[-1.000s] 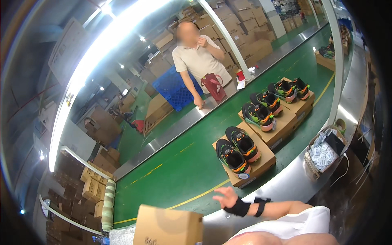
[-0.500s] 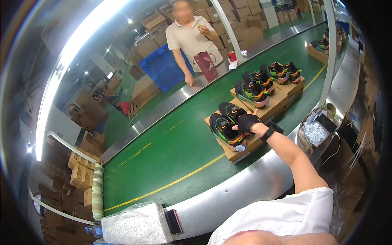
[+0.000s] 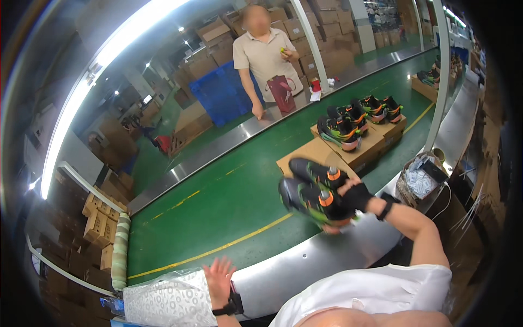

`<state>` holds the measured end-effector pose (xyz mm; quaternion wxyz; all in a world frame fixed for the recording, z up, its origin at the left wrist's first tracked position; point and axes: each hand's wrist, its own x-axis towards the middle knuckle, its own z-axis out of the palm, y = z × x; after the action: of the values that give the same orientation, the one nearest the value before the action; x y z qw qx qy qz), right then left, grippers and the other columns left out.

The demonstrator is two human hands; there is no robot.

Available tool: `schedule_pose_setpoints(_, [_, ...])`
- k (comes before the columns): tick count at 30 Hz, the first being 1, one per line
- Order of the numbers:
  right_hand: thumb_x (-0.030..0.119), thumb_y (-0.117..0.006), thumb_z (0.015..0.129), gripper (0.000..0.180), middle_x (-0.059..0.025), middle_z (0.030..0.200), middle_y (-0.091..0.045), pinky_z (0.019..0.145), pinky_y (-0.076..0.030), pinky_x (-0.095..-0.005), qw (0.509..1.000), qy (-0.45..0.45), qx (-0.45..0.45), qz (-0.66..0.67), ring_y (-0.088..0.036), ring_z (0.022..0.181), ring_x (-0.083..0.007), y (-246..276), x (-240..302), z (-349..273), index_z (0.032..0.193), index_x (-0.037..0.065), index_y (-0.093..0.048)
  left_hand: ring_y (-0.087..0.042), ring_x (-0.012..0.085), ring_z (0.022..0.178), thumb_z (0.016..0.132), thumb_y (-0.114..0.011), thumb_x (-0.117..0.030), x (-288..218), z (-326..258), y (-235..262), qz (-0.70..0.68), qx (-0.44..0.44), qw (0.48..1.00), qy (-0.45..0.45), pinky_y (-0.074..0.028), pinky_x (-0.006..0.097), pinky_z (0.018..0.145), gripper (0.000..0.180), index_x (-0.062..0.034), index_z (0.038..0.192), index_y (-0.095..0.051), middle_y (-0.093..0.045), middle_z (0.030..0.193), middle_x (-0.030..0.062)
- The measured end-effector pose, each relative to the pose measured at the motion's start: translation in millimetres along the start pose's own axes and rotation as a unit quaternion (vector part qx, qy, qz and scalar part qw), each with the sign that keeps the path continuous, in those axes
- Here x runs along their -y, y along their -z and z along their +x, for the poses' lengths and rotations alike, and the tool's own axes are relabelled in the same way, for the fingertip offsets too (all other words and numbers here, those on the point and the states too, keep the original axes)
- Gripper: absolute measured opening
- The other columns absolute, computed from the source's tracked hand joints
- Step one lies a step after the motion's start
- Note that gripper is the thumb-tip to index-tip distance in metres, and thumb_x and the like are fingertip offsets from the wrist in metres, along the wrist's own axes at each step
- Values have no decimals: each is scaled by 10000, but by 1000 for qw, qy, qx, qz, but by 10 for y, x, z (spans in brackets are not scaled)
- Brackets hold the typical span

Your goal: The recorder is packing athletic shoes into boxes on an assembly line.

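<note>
A pair of black sneakers (image 3: 308, 199) with green and orange trim hangs tilted over the near edge of the conveyor. My right hand (image 3: 356, 197), in a black fingerless glove, is closed round their heel ends. Just behind the pair lies a brown shoebox (image 3: 298, 159). My left hand (image 3: 219, 277) is bare and raised, its fingers spread and nothing in it. It is over the right edge of a plastic-wrapped stack of white patterned paper (image 3: 169, 302).
More sneakers (image 3: 340, 132) stand on shoeboxes farther along the green conveyor (image 3: 218, 201). A metal ledge (image 3: 294, 272) runs along my side. At the right is a box of small packets (image 3: 419, 180). Across the belt, a person (image 3: 267, 60) stands beside a dark red bag (image 3: 281, 94).
My right hand has lifted the sneakers off their shoebox and brought them nearer, tipping them. My left hand has come into view beside the paper stack. The head view has shifted slightly.
</note>
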<state>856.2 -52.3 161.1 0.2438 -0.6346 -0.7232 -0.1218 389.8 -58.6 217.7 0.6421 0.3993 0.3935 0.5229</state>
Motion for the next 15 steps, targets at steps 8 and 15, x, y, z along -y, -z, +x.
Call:
schedule_pose_setpoints(8, [272,-563,485,100,68,450,-410,618,-318,-357,971,199,130,-27,-451,545,-125,80,620,-1171,457,219,-483,-233,323,1223,788,-223,-637,-591,713,-1996,-68,411,906,74,-244,479,962,813,21,1264,-261,-250,1319,188])
schedule_pose_setpoints(15, [267,-617,714,370,-69,917,-587,742,-417,-263,879,-96,275,378,-550,859,-156,848,374,-704,1016,66,-546,-252,338,1213,759,-185,-680,-353,674,-2836,-147,483,832,228,-242,534,940,841,-9,1252,-311,-281,1290,224])
